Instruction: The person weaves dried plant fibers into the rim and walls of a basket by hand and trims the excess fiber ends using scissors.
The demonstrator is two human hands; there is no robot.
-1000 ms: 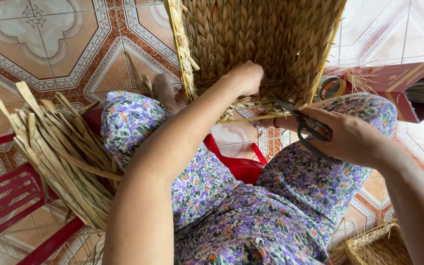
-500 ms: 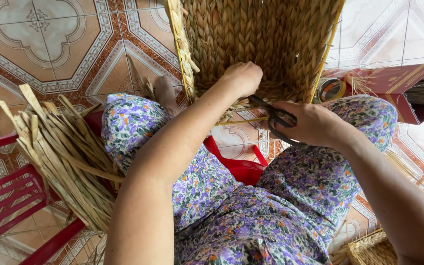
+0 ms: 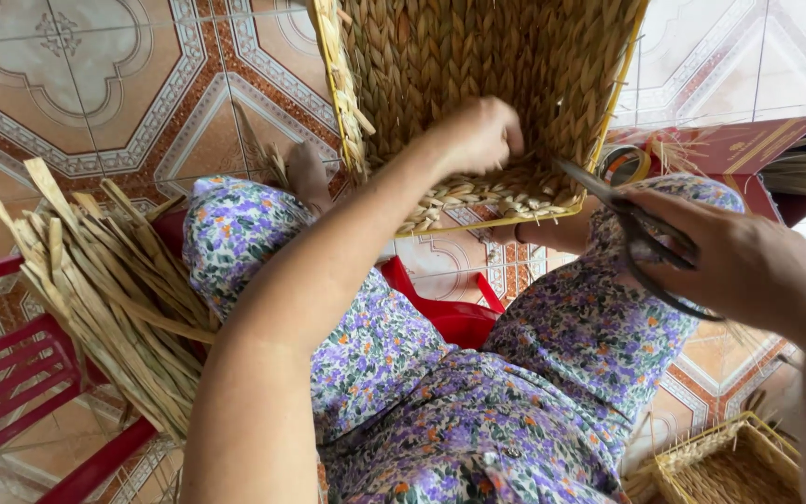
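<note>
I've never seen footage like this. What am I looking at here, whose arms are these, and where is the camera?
There is no machine here. The camera sits on a person's head and looks down at their own lap and two bare hands. The left hand presses on the rim of a large woven straw basket resting against the knees. The right hand holds dark metal scissors, blades pointing at the basket's edge. A bundle of dried flat reeds lies to the left on a red plastic stool. A smaller woven basket stands at lower right on the patterned tiled floor.
</note>
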